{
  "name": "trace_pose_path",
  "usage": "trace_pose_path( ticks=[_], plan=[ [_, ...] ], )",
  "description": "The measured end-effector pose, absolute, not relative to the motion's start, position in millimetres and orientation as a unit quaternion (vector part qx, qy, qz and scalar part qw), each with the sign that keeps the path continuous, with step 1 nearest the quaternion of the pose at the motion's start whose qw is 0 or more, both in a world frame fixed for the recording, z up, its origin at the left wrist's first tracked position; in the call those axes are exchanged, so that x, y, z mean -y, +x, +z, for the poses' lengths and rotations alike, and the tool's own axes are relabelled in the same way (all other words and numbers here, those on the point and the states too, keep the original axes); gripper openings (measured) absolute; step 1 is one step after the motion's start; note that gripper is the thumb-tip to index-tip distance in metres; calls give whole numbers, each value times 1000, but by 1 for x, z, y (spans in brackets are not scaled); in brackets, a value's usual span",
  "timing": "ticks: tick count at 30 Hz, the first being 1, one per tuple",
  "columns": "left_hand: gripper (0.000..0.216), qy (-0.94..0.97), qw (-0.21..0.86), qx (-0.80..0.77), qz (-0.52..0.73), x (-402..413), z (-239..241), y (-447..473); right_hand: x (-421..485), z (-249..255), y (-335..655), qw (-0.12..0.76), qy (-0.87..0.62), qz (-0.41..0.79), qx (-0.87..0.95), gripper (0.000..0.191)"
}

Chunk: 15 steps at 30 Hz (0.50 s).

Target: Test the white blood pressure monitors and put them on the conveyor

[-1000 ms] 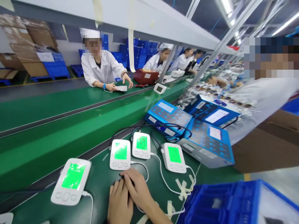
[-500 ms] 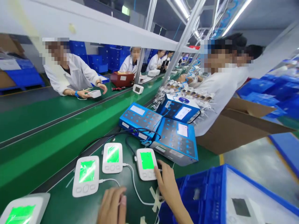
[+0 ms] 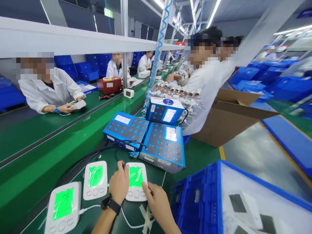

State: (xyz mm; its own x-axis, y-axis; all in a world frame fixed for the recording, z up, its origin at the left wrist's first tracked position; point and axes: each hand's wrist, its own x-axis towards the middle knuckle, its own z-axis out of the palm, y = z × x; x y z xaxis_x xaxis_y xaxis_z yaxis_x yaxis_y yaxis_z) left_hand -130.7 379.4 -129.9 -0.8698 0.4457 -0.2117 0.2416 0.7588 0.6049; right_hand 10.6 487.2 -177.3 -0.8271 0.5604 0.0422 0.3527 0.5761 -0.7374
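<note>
Both hands have closed in on one monitor (image 3: 136, 179) since half a second ago, when the right alone touched it and the left hung low. Left hand (image 3: 119, 184), a watch (image 3: 110, 203) at its wrist, lies flat along the monitor's left edge, fingers together and stretched, gripping nothing that shows. Right hand (image 3: 156, 203) touches its lower right corner with a fingertip; the other fingers are loosely curled. A white cable (image 3: 129, 221) runs below. Two more lit monitors (image 3: 95, 179) (image 3: 62, 207) sit to the left on the green bench (image 3: 39, 169). A blue crate (image 3: 209, 195) stands right. Beyond lie three blue boxes (image 3: 163, 146), then workers (image 3: 207, 87) along the line.
</note>
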Motion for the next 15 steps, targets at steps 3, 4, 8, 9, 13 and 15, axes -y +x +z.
trace_pose_path(
  ticks=[3, 4, 8, 9, 13, 15],
  plan=[
    [34, 202, 180, -895, 355, -379, -131, -130, -486, -176, 14, 129, -258, 420, 860, 63],
    [34, 205, 186, -881, 384, -379, -132, -131, -485, -175, 15, 127, -258, 436, 853, 63],
    [36, 212, 212, -833, 465, -379, -132, -130, -482, -170, 21, 126, -273, 495, 816, 61],
    [37, 216, 213, -826, 476, -378, -131, -129, -482, -170, 22, 127, -274, 507, 807, 61],
    [39, 220, 195, -796, 529, -370, -129, -119, -484, -168, 26, 123, -246, 550, 788, 62],
    [38, 194, 206, -761, 583, -366, -131, -117, -486, -167, 28, 121, -235, 573, 776, 64]
  ],
)
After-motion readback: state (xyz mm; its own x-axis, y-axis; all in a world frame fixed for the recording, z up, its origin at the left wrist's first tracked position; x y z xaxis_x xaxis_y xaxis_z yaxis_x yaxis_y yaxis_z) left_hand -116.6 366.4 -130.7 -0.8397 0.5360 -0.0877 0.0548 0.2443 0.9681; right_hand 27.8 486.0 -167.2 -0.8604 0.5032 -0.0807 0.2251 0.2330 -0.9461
